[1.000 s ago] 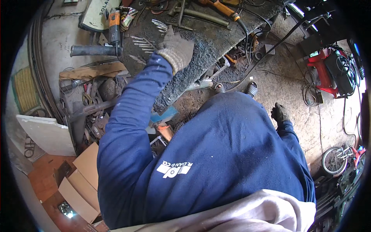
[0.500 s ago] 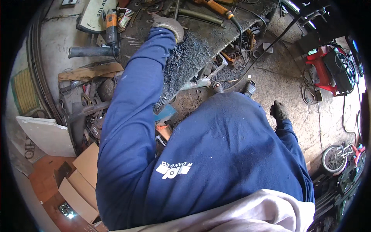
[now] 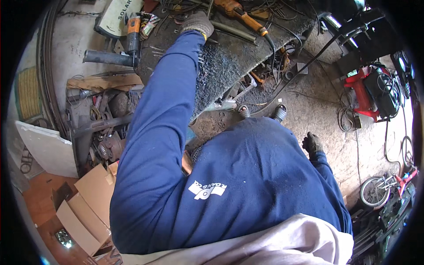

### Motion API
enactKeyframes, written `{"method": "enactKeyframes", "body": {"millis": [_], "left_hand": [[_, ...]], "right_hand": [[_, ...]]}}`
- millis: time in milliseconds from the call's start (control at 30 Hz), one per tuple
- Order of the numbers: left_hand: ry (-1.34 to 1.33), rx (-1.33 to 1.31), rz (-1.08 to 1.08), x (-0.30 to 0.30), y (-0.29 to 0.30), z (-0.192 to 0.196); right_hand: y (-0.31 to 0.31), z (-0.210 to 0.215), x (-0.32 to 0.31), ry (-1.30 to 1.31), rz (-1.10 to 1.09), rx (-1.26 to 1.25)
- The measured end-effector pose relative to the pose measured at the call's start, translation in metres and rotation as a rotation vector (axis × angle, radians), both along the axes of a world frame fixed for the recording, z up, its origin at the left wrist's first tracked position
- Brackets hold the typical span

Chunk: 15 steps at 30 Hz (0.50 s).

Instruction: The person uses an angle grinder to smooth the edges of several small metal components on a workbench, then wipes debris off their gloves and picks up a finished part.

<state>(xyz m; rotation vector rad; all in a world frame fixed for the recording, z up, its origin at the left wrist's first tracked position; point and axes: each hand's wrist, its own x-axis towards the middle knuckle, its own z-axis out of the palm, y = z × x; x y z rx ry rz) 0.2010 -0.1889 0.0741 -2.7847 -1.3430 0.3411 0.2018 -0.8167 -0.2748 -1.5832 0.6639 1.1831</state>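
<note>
My left hand (image 3: 197, 25), in a grey work glove, reaches out over the dark, grimy workbench (image 3: 247, 51). Its fingers are curled and mostly hidden behind the back of the glove. A thin metal rod (image 3: 210, 7) stands out just beyond it; whether the fingers hold the rod cannot be made out. To the right of this hand lie a metal pipe (image 3: 234, 32) and an orange corded power tool (image 3: 240, 15). Dark metal filings (image 3: 216, 70) cover the bench below my wrist. My right hand (image 3: 313, 143), in a dark glove, hangs beside my body above the floor, fingers slightly apart and nothing in them.
An orange angle grinder (image 3: 133, 33) and a dark tube (image 3: 106, 57) are at the left. Scrap parts and a wooden board (image 3: 106, 82) lie below them. Cardboard boxes (image 3: 88, 212) stand lower left. Cables, a red stand (image 3: 360, 95) and a small bicycle (image 3: 377, 190) are on the right.
My left hand has reached slightly farther across the bench, and its forearm is straighter. The whole view has shifted a little. My right hand still hangs at my side.
</note>
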Motion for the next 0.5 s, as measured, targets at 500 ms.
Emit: {"method": "enactKeyframes", "body": {"millis": [500], "left_hand": [[0.239,-0.002,-0.143,-0.157,0.201,0.059]], "right_hand": [[0.000,0.028,-0.008,-0.042,-0.103,-0.006]]}}
